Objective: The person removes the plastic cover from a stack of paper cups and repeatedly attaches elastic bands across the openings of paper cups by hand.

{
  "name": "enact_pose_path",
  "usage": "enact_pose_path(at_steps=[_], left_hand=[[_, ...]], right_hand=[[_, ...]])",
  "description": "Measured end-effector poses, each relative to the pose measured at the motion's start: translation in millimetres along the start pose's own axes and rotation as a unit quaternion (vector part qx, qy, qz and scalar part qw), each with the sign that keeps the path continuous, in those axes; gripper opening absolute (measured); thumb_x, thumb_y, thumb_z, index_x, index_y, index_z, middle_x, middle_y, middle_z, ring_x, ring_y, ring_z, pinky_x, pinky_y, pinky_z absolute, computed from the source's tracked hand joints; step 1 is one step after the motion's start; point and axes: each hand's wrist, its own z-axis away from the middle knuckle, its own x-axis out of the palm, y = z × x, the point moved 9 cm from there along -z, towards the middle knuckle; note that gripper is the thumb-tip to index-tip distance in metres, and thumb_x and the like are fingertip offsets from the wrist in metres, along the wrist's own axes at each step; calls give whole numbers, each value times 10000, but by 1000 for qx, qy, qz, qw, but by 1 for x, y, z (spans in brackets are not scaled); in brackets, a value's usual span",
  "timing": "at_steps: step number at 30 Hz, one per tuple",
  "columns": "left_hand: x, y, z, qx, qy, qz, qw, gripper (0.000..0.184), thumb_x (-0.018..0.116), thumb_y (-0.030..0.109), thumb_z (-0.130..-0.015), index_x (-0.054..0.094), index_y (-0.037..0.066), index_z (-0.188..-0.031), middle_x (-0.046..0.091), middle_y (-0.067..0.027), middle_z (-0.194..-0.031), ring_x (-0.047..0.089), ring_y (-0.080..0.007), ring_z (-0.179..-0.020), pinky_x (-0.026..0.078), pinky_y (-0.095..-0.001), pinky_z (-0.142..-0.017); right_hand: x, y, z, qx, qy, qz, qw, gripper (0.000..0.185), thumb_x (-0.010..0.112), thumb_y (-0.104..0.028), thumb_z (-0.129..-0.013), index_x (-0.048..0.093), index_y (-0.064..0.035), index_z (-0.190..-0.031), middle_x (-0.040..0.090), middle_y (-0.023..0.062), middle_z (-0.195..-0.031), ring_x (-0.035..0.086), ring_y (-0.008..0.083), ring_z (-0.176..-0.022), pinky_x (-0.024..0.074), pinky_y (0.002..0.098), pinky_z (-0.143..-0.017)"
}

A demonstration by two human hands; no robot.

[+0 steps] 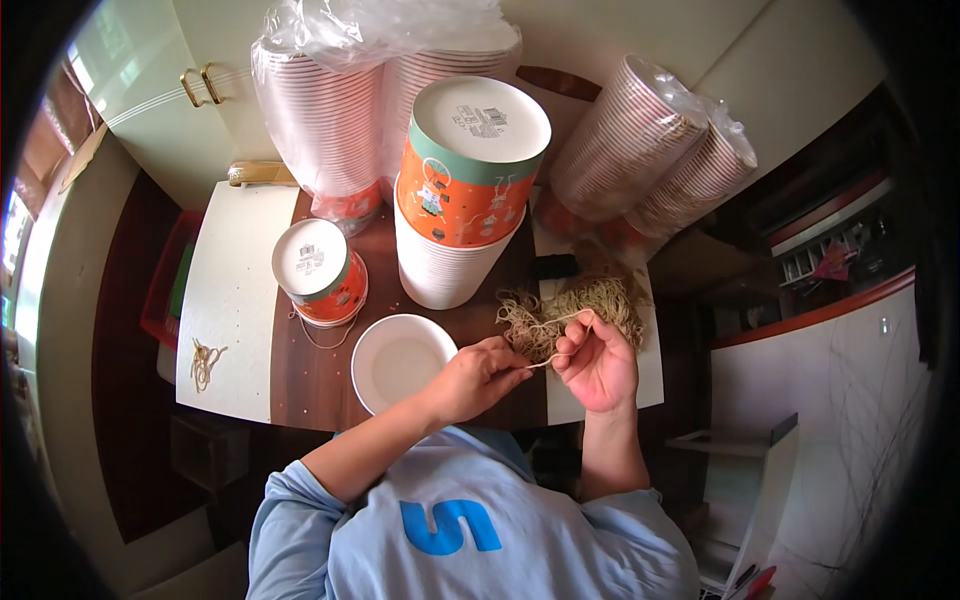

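A thin pale string (pixel 541 364) runs between my two hands. My left hand (pixel 478 380) is closed on one part of it, fingers pinched together. My right hand (pixel 600 365) pinches it between thumb and forefinger, the other fingers curled. Just behind my hands lies a tangled bundle of the same string (pixel 610 300). Left of my left hand, a white paper tub (pixel 390 362) stands with its open mouth up. Farther left, an orange printed paper tub (pixel 335 292) is upside down, with a loop of string around its rim.
A tall stack of upturned paper tubs (pixel 450 255) stands mid-table. Bagged tub stacks (pixel 325 120) rise behind it, and more bagged stacks (pixel 630 140) lean at back right. Loose string pieces (pixel 205 364) lie on the white left end of the table (pixel 240 280).
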Motion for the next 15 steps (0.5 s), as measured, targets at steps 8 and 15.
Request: enact_pose_path(at_steps=[8, 15], left_hand=[[-15, 8, 36, -25, -51, 27, 998, 83, 682, 85, -850, 696, 10, -883, 624, -100, -808, 608, -224, -730, 490, -316, -669], [-88, -16, 109, -188, 98, 149, 966, 76, 667, 64, -881, 673, -9, -862, 596, -29, -785, 545, -75, -705, 436, -232, -632]], right_hand=[[-104, -42, -17, -141, 97, -22, 985, 139, 502, -189, -944, 586, -101, -1011, 630, 61, -894, 611, 240, -906, 472, 376, -806], [-157, -26, 28, -86, 323, 403, 852, 221, 592, -249, -909, 591, -75, -1045, 611, 14, -925, 571, 147, -870, 443, 291, -757]])
